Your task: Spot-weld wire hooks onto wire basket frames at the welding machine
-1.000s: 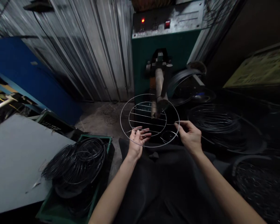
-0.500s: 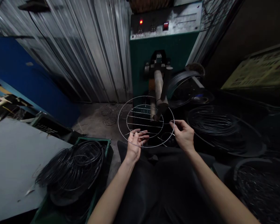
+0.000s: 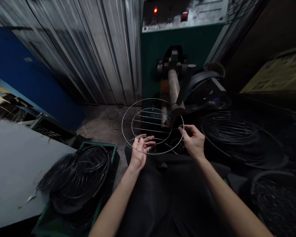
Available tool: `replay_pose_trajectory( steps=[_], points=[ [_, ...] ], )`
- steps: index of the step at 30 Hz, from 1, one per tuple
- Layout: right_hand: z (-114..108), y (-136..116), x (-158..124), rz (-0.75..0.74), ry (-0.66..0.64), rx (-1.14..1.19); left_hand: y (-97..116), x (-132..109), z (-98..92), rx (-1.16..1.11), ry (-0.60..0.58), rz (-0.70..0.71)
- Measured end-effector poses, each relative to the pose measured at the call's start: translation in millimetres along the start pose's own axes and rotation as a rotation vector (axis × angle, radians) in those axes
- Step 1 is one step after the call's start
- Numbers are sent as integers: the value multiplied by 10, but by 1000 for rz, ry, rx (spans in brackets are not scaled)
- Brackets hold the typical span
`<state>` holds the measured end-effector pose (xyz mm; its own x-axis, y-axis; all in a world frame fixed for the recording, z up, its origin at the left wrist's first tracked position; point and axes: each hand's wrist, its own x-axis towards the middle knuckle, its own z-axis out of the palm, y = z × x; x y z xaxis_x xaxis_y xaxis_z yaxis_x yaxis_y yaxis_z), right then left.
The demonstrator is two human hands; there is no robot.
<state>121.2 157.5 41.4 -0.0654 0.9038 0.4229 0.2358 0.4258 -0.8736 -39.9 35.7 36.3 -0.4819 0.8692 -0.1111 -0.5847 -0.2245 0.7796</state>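
A round wire rack point(image 3: 150, 130), two rings with several straight bars across the inner one, is held nearly level before me. My left hand point(image 3: 139, 154) grips its near left edge, thumb on top and fingers spread beneath the wires. At the right rim, my right hand point(image 3: 194, 141) is closed in a pinch; a short wire runs inward from the fingertips toward the inner ring. Two thick metal arms point(image 3: 174, 89) of a green machine point(image 3: 158, 49) reach toward the rack. Their lower tip shows through its bars, and whether they touch I cannot tell.
A green crate point(image 3: 113, 148) at left carries a pile of dark wire rings point(image 3: 81, 171). More wire rings point(image 3: 224, 128) lie in a basin at right, with a tub of small wire pieces point(image 3: 281, 197) nearer me. A grey board point(image 3: 19, 171) stands far left.
The view has tilted down and shifted left, so the machine sits higher and further right. The rack has moved slightly left relative to the machine's arms. Both hands keep their hold.
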Motion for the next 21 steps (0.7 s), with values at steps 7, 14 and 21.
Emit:
replay_pose_trajectory(
  steps=[7,14,21],
  points=[
    [37,23,-37,7,-2,19,18,-28,-49,17,-1,6],
    [51,32,-6,6,13,34,35,-7,-27,10,-12,1],
    [64,77,31,14,10,54,12,23,3,-12,-2,6]
  ],
)
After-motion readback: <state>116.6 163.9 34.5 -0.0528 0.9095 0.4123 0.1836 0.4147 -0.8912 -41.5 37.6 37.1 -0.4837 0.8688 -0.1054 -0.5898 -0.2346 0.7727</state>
